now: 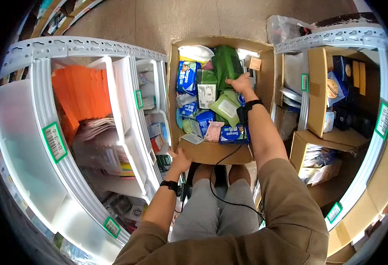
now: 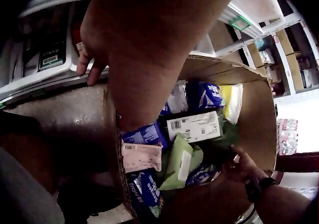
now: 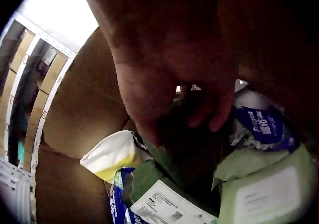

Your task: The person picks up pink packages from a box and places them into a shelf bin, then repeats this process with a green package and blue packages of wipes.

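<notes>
An open cardboard box (image 1: pixel 216 152) holds mixed packets. My right hand (image 1: pixel 243 86) is over a dark green package (image 1: pixel 225 64) at its back right, thumb and fingers spread and slightly bent; in the right wrist view the hand (image 3: pixel 184 84) is above dark green material, contact unclear. Nearby lie a light green wipes pack (image 1: pixel 228 108), a white-labelled packet (image 1: pixel 206 96) and blue packets (image 1: pixel 186 77). My left hand (image 1: pixel 180 161) is at the box's near left corner, fingers spread and holding nothing; in the left wrist view its fingers (image 2: pixel 89 69) hang beside a white bin.
Shelving flanks the box. White bins (image 1: pixel 114 92) with orange packets (image 1: pixel 81 92) stand on the left, cardboard boxes (image 1: pixel 316 92) on the right. A clear plastic bag (image 1: pixel 286 30) lies beyond the box. A black cable (image 1: pixel 229 204) crosses above my legs.
</notes>
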The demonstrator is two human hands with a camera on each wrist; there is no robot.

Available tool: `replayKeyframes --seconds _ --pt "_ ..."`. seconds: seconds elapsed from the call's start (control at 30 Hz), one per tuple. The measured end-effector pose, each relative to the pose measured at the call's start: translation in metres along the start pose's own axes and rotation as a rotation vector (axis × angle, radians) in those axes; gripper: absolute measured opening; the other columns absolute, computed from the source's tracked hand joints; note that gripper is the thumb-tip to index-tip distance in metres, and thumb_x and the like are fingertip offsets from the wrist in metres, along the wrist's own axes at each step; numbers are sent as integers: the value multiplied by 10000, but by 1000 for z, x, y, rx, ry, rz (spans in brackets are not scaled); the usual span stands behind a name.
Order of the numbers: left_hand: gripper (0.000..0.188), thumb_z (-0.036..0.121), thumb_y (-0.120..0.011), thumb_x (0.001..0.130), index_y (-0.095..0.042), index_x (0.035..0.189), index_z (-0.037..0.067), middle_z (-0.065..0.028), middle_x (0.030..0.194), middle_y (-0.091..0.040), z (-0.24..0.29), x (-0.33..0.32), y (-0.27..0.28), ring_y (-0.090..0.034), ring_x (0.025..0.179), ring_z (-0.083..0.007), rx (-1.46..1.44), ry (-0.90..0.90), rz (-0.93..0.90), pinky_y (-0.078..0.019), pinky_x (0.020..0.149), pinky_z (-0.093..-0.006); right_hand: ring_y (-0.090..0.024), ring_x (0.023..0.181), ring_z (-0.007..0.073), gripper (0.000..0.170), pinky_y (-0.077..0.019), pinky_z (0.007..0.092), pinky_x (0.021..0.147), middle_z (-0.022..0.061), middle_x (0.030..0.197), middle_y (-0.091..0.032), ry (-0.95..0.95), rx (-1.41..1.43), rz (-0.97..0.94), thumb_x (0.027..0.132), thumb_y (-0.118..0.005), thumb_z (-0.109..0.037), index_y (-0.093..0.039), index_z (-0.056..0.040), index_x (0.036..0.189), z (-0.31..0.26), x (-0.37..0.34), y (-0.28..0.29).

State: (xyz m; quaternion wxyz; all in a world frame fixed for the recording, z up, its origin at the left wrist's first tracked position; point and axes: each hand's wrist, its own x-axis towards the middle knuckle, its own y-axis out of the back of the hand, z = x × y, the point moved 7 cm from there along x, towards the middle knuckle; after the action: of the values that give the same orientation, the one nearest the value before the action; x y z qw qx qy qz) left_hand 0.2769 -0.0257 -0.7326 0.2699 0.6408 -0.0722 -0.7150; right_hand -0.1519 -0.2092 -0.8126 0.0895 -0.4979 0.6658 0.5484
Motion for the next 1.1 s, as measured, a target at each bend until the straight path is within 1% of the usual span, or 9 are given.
replayKeyframes --seconds 0.2,0.23,0.27,0.37,0.5,0.67,0.8,0.9,1.1 --pt "758 407 -670 848 -396 1382 -56 -351 1381 -387 18 -1 15 -390 1312 -456 272 -235 -282 -312 1112 -427 -539 524 157 491 -432 323 415 126 731 -609 -143 618 -62 716 -780 -227 -540 121 967 -4 -78 28" --pt "716 404 -649 876 -420 1378 -52 -288 1345 -493 35 -12 10 -434 1290 -417 592 -464 -423 -329 1095 -427 -530 542 146 566 -439 315 447 99 742 -599 -107 719 -189 710 -775 -213 -503 95 1099 -30 -125 62" --pt "630 430 -607 901 -487 1383 42 -226 1353 -531 51 -21 42 -451 1306 -355 219 -196 -201 -369 1059 -458 -520 550 127 683 -439 308 459 84 773 -590 -110 752 -88 704 -775 -208 -432 52 1235 -26 -150 75" --pt "648 477 -613 907 -427 1438 155 -186 1421 -483 98 -46 98 -443 1327 -327 -314 -109 -80 -403 1011 -521 -550 1142 352 820 -438 407 1002 225 1230 -520 305 438 110 675 -812 -222 -377 6 1332 -57 -239 156" --pt "831 547 -591 911 -135 1529 230 -159 1522 -303 240 -177 235 -466 1299 -336 -1428 -695 -169 -452 984 -549 -561 1107 420 795 -510 452 880 196 1276 -472 706 258 265 650 -775 -93 -401 -55 1350 -146 -411 300" --pt "779 310 -661 912 -155 1500 227 -113 1476 -343 343 -320 316 -465 1277 -298 -1432 -956 -304 -508 928 -495 -587 1055 402 712 -520 454 863 216 1347 -416 937 215 519 662 -825 -113 -479 -44 1280 -186 -555 381" --pt "722 76 -659 863 -266 1459 180 -83 1360 -460 381 -406 348 -515 1208 -264 -1518 -1032 -358 -487 971 -443 -526 585 156 758 -488 280 599 188 1289 -509 1044 433 441 698 -835 -92 -438 -17 1339 -194 -636 432" --pt "763 31 -666 818 -294 1477 124 -90 1314 -519 386 -449 353 -547 1183 -256 -1437 -1158 -492 -481 992 -408 -477 546 102 658 -458 252 566 134 1193 -589 915 508 560 738 -812 -76 -461 -12 1291 -158 -654 462" --pt "869 85 -773 752 -293 1472 0 -113 1324 -519 402 -579 349 -532 1195 -230 -811 -1619 -345 -419 1037 -362 -487 1257 267 1185 -449 377 1017 219 1415 -412 822 777 113 729 -872 -191 5 -8 1505 -164 -688 473"
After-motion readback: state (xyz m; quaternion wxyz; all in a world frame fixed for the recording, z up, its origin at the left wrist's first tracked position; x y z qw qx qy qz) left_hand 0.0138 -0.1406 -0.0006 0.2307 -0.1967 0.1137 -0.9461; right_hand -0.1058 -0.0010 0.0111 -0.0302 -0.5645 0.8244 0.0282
